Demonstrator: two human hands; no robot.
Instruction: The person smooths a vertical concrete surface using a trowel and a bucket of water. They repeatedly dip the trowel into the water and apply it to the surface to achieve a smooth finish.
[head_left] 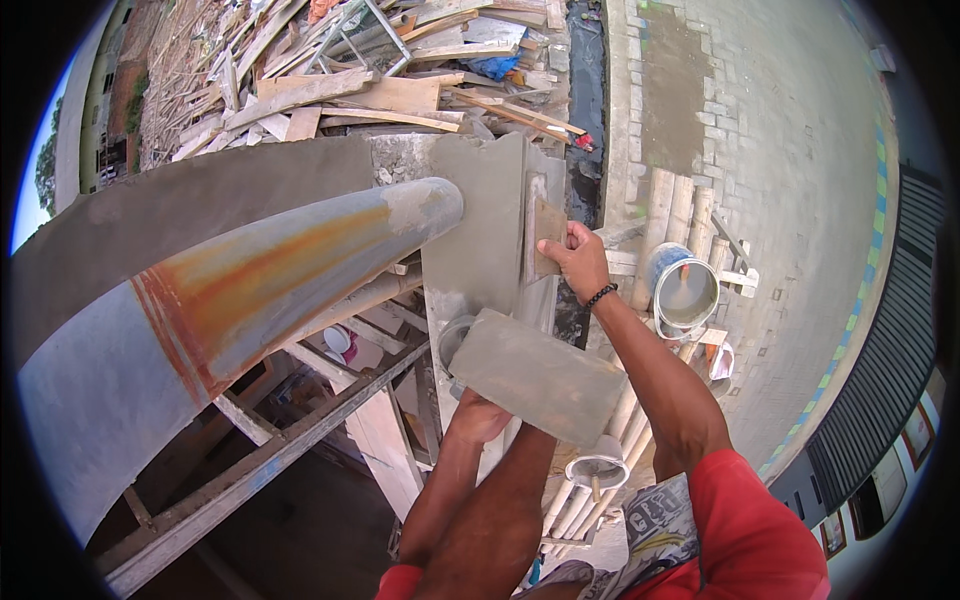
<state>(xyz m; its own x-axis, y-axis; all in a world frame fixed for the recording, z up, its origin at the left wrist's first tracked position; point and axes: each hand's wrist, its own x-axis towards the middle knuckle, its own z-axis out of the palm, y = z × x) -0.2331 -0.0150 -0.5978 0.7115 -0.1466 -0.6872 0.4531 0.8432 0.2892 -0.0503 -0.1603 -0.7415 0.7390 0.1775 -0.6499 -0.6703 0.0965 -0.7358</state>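
My right hand (pixel 578 262) grips a small flat plastering float (pixel 546 222) held against the narrow side face of a grey plastered column (pixel 478 250). My left hand (pixel 476 420) is closed under a rectangular mortar-coated board (pixel 535 372), holding it from below; its fingers are mostly hidden by the board. The board is tilted just below the column face, partly in front of a round grey opening or container at its left. A large rust-streaked grey pipe (pixel 250 290) meets the plastered wall (pixel 170 215) left of the column.
Below right, buckets (pixel 684 312) (pixel 590 467) stand among bamboo poles (pixel 656 225) high over a paved ground (pixel 780 200). Scrap timber (pixel 340 90) is piled beyond the wall, beside a narrow drain (pixel 585 80). A metal frame (pixel 250 495) spans a dark drop at lower left.
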